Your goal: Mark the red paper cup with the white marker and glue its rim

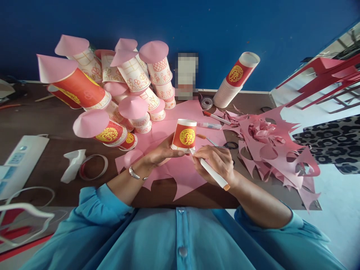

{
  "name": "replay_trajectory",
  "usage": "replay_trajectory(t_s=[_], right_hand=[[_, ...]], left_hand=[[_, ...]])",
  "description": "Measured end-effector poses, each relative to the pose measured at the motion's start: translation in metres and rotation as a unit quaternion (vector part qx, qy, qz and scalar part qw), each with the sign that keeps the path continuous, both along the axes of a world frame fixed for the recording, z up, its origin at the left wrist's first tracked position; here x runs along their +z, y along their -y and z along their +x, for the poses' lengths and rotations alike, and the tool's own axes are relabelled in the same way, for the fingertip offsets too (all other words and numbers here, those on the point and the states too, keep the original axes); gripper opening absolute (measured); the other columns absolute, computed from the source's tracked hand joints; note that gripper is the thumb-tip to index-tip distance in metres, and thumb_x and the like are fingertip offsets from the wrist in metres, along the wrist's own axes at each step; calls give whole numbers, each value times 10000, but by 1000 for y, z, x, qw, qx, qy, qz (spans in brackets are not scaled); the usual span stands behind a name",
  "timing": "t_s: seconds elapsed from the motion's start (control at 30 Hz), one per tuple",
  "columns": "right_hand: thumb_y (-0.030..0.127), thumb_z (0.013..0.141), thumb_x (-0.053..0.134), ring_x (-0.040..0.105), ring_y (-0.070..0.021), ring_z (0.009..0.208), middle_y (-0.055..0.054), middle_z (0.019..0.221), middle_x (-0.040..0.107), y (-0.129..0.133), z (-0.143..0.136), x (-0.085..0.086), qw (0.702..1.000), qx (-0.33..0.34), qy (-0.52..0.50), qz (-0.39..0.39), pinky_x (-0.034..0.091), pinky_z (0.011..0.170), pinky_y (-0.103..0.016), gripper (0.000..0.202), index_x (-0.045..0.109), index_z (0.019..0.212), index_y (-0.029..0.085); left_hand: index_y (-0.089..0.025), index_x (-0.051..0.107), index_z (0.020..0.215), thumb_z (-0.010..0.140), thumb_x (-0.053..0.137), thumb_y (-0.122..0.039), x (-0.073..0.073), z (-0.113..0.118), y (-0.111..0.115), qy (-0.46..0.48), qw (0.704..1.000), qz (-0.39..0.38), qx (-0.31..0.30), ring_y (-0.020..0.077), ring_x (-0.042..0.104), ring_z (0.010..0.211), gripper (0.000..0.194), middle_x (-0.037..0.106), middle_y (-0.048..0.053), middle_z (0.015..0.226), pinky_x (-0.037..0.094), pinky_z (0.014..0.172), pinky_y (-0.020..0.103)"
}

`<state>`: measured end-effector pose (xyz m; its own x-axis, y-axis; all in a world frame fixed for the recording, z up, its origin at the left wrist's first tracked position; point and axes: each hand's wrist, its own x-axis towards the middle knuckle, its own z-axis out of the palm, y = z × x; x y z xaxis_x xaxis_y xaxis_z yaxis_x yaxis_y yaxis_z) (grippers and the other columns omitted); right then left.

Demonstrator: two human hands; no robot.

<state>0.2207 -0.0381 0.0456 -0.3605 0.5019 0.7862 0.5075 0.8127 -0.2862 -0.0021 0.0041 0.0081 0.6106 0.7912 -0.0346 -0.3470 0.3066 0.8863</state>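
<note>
A red paper cup (184, 135) with a gold emblem is tilted a little in front of me. My left hand (163, 150) is closed around its lower left side, thumb along the bottom edge. My right hand (215, 159) grips a white marker (212, 173) with an orange end; its tip is at the cup's lower edge. Whether it touches the cup I cannot tell. Under both hands lie pink paper sheets (188, 180). An orange-handled tool (206, 138) and black-handled scissors (231, 145) lie just beyond my right hand.
Decorated cup towers with pink cone tops (133, 108) crowd the left back. A tall cup stack (229, 92) stands at the right back, beside a tape roll (206, 102). Pink paper scraps (270, 144) cover the right. A ring of tape (94, 167) and a power strip (26, 159) lie left.
</note>
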Motion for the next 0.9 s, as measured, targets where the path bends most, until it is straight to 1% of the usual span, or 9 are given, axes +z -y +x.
replay_trajectory(t_s=[0.13,0.27,0.43,0.53,0.67,0.9], right_hand=[[124,1067,678,762,-146,603,27,792,789,-1,1,3,1000,-9,12,6,599,565,-250,156,612,1087,264],[135,1068,685,756,-135,604,27,800,791,-1,2,6,1000,-22,19,11,607,577,-239,147,615,1078,263],[139,1081,654,737,-131,586,33,777,772,-1,1,5,999,-31,9,11,596,564,-237,135,600,1053,259],[124,1066,650,724,-129,573,39,768,762,-1,1,3,1000,-28,6,6,570,547,-236,147,599,1039,259],[103,1040,650,718,-141,563,41,754,751,0,0,1,1000,-20,2,3,543,529,-250,167,603,1041,263],[106,1034,659,739,-161,588,40,741,745,1,0,-1,1000,-19,7,1,563,552,-265,168,612,1041,267]], left_hand=[[-217,784,1248,789,1061,-418,-1,0,0,1,1000,-9,2,273,829,1064,572,856,96,1160,650,977,411],[-228,784,1290,783,1066,-414,-1,-1,0,3,1000,-12,3,292,836,1098,609,861,99,1163,648,990,417],[-216,785,1255,790,1059,-413,-2,-1,0,0,1000,-13,4,290,827,1107,574,859,113,1209,642,992,415],[-208,783,1244,790,1056,-416,-2,-2,0,-3,1000,-11,3,301,824,1115,570,859,116,1191,639,1002,428],[-200,785,1206,801,1047,-412,0,-1,0,-5,1000,-2,4,285,817,1084,527,856,112,1160,643,971,410],[-195,784,1185,799,1049,-428,3,0,0,-14,1000,5,6,267,801,1050,523,842,104,1149,642,950,404]])
